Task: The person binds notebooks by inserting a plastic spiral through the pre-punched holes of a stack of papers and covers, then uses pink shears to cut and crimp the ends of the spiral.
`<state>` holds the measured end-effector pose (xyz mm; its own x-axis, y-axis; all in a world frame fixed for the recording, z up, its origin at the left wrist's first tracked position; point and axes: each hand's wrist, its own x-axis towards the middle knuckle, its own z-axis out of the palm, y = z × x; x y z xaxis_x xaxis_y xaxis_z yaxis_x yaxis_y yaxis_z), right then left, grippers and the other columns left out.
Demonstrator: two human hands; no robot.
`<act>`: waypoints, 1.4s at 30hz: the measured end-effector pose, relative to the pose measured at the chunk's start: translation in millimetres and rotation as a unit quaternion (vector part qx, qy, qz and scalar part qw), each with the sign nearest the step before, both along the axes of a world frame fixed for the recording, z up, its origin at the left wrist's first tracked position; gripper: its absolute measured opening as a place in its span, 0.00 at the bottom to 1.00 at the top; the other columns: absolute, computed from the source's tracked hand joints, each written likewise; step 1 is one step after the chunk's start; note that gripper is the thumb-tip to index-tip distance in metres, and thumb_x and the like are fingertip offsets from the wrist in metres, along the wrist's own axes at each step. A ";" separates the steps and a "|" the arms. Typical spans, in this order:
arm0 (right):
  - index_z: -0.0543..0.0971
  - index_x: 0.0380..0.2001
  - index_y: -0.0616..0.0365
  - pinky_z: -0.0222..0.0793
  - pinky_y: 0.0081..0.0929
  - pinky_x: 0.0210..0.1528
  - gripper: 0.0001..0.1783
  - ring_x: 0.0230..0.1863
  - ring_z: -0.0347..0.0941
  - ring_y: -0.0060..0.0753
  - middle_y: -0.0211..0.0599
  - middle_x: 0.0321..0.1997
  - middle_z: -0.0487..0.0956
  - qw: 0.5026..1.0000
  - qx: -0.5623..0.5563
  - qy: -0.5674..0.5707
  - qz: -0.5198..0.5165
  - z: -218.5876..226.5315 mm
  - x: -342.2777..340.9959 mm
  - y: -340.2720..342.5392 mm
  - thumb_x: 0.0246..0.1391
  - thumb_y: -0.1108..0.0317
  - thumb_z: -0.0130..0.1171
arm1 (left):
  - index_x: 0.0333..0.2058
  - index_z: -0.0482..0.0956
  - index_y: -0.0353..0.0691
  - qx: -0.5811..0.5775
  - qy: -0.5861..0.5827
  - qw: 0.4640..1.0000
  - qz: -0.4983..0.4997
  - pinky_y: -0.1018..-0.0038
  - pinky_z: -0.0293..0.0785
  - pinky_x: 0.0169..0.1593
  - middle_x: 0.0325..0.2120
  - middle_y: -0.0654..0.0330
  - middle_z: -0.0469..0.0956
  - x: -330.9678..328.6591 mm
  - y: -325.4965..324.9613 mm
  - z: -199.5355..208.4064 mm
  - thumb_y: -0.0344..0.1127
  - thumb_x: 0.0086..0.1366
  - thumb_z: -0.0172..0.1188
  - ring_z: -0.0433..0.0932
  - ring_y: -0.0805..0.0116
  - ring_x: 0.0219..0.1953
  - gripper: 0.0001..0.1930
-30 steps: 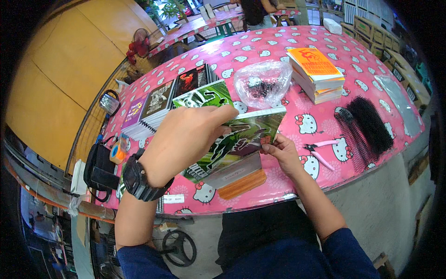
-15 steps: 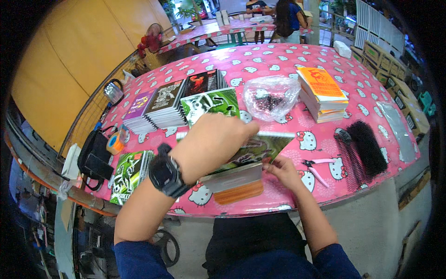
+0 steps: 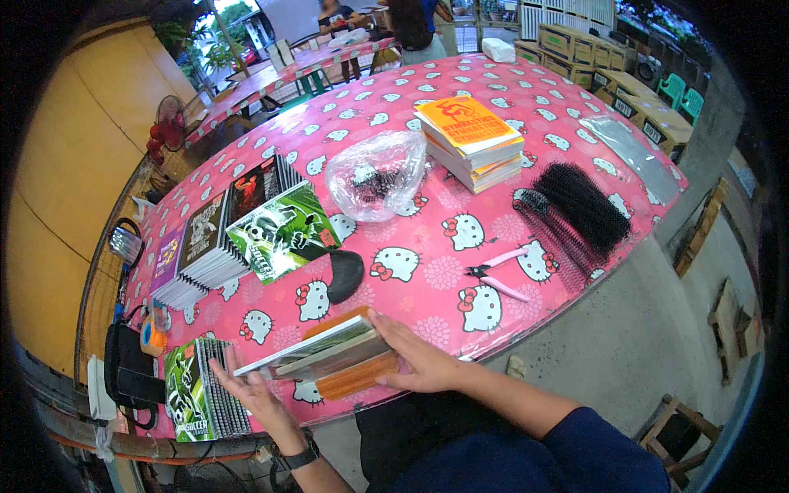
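A thin sheaf of pages with a green cover (image 3: 333,338) stands tilted over a wooden board (image 3: 357,378) with a grey strip along it, near the table's front edge. Gripping the sheaf's right end is my right hand (image 3: 423,357), thumb low by the board. My left hand (image 3: 261,403) has its fingers stretched out against the sheaf's left end. Close to my left hand lies a pile of spiral-bound green notebooks (image 3: 187,390). Beyond the sheaf sit a rounded black object (image 3: 345,275) and another green notebook (image 3: 283,230).
Stacked spiral notebooks (image 3: 201,238) stand at left, near an orange tape roll (image 3: 152,338) and black bag (image 3: 131,370). A clear plastic bag (image 3: 378,174), orange-covered books (image 3: 468,127), pink-handled pliers (image 3: 501,275) and black wire coils (image 3: 575,214) lie on the pink table.
My view has turned right. My left hand has dropped from above the sheaf to its left end, uncovering the black object. My right hand now holds the sheaf's right end tilted up.
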<state>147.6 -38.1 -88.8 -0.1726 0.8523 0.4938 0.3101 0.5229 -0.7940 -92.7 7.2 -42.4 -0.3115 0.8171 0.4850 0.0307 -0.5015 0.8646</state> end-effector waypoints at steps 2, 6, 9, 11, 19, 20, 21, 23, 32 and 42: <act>0.65 0.51 0.62 0.57 0.37 0.57 0.31 0.54 0.63 0.45 0.51 0.53 0.67 0.994 -0.032 -0.101 -0.038 4.4 29.0 1.4 0.44 0.61 0.60 | 0.62 0.46 0.35 -0.013 -0.003 1.000 -0.017 0.65 0.49 0.62 0.59 0.47 0.56 3.1 5.8 -5.0 0.43 0.64 0.49 0.55 0.57 0.61 0.34; 0.77 0.34 0.64 0.70 0.35 0.36 0.14 0.31 0.76 0.46 0.48 0.29 0.78 0.894 -0.096 -0.129 -0.418 13.1 162.2 24.4 0.44 0.65 0.57 | 0.59 0.53 0.35 -0.029 -0.048 0.997 -0.056 0.66 0.53 0.60 0.54 0.48 0.63 8.9 34.5 -7.2 0.41 0.63 0.51 0.61 0.61 0.57 0.29; 0.77 0.28 0.62 0.68 0.41 0.41 0.11 0.37 0.73 0.51 0.49 0.32 0.77 0.764 -0.084 -0.322 -0.553 1.7 241.0 9.6 0.43 0.64 0.57 | 0.55 0.60 0.35 -0.049 -0.103 0.990 -0.082 0.72 0.61 0.53 0.45 0.52 0.71 18.7 50.4 2.1 0.37 0.65 0.48 0.68 0.69 0.47 0.22; 0.77 0.26 0.62 0.68 0.41 0.41 0.11 0.38 0.72 0.51 0.49 0.32 0.77 0.760 -0.117 -0.322 -0.553 0.3 238.8 9.7 0.43 0.64 0.57 | 0.53 0.63 0.36 -0.086 -0.082 0.989 -0.089 0.75 0.64 0.45 0.40 0.55 0.74 2.1 54.5 1.6 0.38 0.65 0.47 0.70 0.72 0.40 0.20; 0.69 0.40 0.63 0.65 0.46 0.43 0.16 0.40 0.71 0.57 0.54 0.35 0.74 0.783 -0.089 -0.272 -0.552 22.9 251.0 10.8 0.44 0.73 0.50 | 0.59 0.55 0.35 0.113 0.052 0.985 0.119 0.64 0.54 0.58 0.53 0.53 0.66 23.4 27.5 29.8 0.50 0.61 0.51 0.63 0.63 0.54 0.34; 0.68 0.42 0.64 0.65 0.45 0.43 0.17 0.39 0.71 0.56 0.53 0.35 0.74 0.803 -0.023 -0.289 -0.521 36.3 240.3 7.1 0.44 0.75 0.48 | 0.59 0.54 0.36 0.134 0.181 0.970 0.095 0.58 0.49 0.60 0.53 0.54 0.65 31.1 14.3 31.4 0.52 0.57 0.55 0.62 0.61 0.56 0.38; 0.67 0.44 0.64 0.65 0.44 0.42 0.18 0.39 0.71 0.55 0.52 0.35 0.73 0.820 0.040 -0.305 -0.482 49.9 221.8 5.0 0.45 0.77 0.46 | 0.59 0.54 0.37 0.146 0.307 0.938 0.069 0.52 0.43 0.62 0.54 0.55 0.65 37.8 -0.5 31.7 0.54 0.52 0.59 0.61 0.58 0.57 0.42; 0.66 0.49 0.61 0.66 0.36 0.39 0.21 0.34 0.70 0.47 0.49 0.33 0.72 0.912 0.005 -0.227 -0.341 78.7 156.0 9.8 0.48 0.78 0.47 | 0.54 0.62 0.38 0.117 0.479 0.870 0.030 0.43 0.37 0.60 0.47 0.58 0.69 61.9 -20.3 43.5 0.54 0.45 0.65 0.65 0.58 0.52 0.40; 0.77 0.36 0.61 0.65 0.19 0.30 0.09 0.28 0.69 0.21 0.33 0.28 0.74 0.995 -0.093 -0.027 -0.030 98.8 28.1 -1.3 0.48 0.73 0.59 | 0.34 0.75 0.45 0.121 0.488 0.865 0.001 0.42 0.37 0.60 0.33 0.60 0.72 91.3 -10.1 26.5 0.43 0.46 0.64 0.69 0.60 0.41 0.17; 0.77 0.33 0.58 0.66 0.21 0.33 0.11 0.31 0.69 0.23 0.32 0.29 0.72 0.997 -0.062 -0.050 -0.009 99.7 25.2 12.0 0.42 0.79 0.59 | 0.40 0.74 0.43 0.133 0.465 0.875 0.017 0.46 0.38 0.62 0.38 0.61 0.73 95.2 -10.3 22.8 0.41 0.45 0.63 0.69 0.60 0.47 0.21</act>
<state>172.9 -26.1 11.0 -0.1990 0.9094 0.3652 0.3992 0.4155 -0.8173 2.5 -3.1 -19.7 0.2972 0.6354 0.7127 0.6781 -0.6659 0.3110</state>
